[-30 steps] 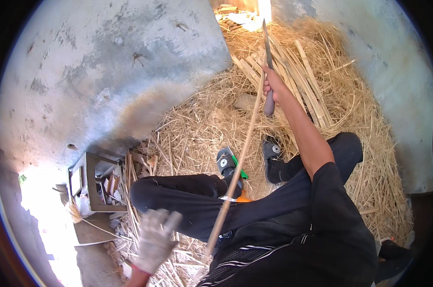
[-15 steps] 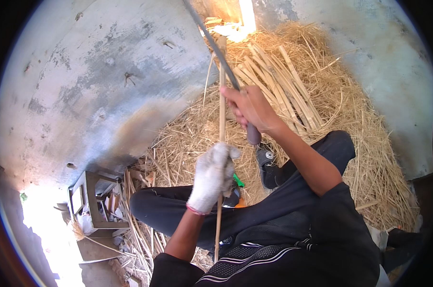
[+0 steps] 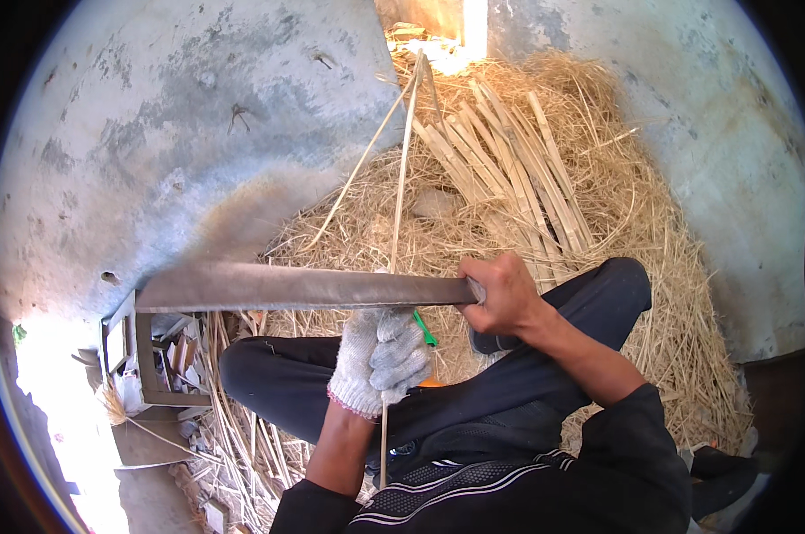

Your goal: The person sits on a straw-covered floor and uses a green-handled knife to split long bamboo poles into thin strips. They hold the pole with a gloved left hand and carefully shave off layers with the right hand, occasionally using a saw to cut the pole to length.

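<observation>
My left hand, in a whitish knit glove, is closed around a long, thin bamboo strip. That strip runs from near the far opening down past my lap. A thinner sliver slants away from its top toward the left. My bare right hand grips a long machete by its handle, which the fingers mostly cover. The broad blade lies level, pointing left, across the strip just above my gloved fist. Whether the edge touches the strip cannot be made out.
Split bamboo pieces lie in a bundle on the heaped straw and shavings. Worn plaster walls rise on both sides. At the left stands a small wooden frame holding odds and ends, beside loose strips. My crossed legs surround the work.
The machete has swung from pointing up and away to lying level toward the left. My right hand has come nearer and lower. A sliver now leans out left from the strip's top.
</observation>
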Available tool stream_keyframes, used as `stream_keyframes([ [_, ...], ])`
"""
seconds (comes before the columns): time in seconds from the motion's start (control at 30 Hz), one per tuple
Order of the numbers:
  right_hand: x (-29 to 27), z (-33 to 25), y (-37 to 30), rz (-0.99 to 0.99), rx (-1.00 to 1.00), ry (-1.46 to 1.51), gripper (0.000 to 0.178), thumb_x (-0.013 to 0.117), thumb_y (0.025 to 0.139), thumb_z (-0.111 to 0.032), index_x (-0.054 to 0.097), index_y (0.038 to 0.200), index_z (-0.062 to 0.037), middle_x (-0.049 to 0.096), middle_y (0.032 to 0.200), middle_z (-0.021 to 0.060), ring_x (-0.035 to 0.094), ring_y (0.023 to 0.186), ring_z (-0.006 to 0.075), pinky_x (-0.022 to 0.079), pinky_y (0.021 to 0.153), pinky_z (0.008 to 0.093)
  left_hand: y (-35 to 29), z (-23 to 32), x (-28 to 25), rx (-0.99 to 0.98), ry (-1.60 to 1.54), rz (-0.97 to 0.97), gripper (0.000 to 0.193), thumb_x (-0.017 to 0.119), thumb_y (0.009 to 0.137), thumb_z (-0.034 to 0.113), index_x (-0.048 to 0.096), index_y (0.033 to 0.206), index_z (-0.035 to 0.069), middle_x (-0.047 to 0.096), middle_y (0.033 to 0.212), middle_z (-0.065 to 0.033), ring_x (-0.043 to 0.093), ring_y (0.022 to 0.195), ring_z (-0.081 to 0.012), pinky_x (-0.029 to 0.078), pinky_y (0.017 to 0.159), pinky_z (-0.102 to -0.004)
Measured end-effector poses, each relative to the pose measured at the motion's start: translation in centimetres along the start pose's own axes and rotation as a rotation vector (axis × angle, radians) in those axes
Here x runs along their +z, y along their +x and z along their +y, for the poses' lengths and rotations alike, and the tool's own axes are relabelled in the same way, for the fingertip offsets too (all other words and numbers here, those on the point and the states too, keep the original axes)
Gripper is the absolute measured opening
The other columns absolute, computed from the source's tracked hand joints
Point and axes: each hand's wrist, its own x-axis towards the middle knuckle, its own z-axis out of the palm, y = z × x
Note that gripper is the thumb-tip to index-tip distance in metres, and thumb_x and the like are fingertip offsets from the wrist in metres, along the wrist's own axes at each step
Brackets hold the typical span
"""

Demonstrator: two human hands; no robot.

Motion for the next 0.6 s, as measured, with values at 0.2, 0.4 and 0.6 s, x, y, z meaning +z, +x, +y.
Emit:
stream_keyframes([
  [0.2,1.1,1.0,2.1,0.082,0.015,-0.208,0.023,0.065,0.056,-0.022,0.053,0.065,-0.0044,0.050,0.048,0.0139,0.055,0.045,0.0343,0.045,0.045,0.0458,-0.1,-1.4,0.3,0.153,0.140,0.202,0.054,0.032,0.103,0.053,0.040,0.063,0.018,0.027,0.039,0.0035,0.022,0.023,-0.0125,0.019,0.024,-0.0281],
  [0.4,-0.1,8.0,9.8,0.286,0.456,-0.406,0.026,0.061,0.076,-0.024,0.067,0.067,-0.0010,0.060,0.056,0.0204,0.057,0.046,0.0295,0.044,0.046,0.0414,1.1,-4.9,-0.5,0.042,0.210,0.245,0.054,0.039,0.102,0.052,0.036,0.060,0.018,0.026,0.037,0.0025,0.023,0.022,-0.0129,0.021,0.022,-0.0282],
  [0.6,-0.7,12.5,9.0,-0.220,0.477,0.114,0.035,0.057,0.082,-0.025,0.050,0.056,-0.0024,0.049,0.048,0.0085,0.047,0.041,0.0188,0.037,0.040,0.0355,0.7,-3.2,-1.4,-0.013,0.281,0.353,0.053,0.043,0.101,0.051,0.036,0.061,0.017,0.028,0.038,0.0013,0.025,0.022,-0.0137,0.025,0.023,-0.0272],
])
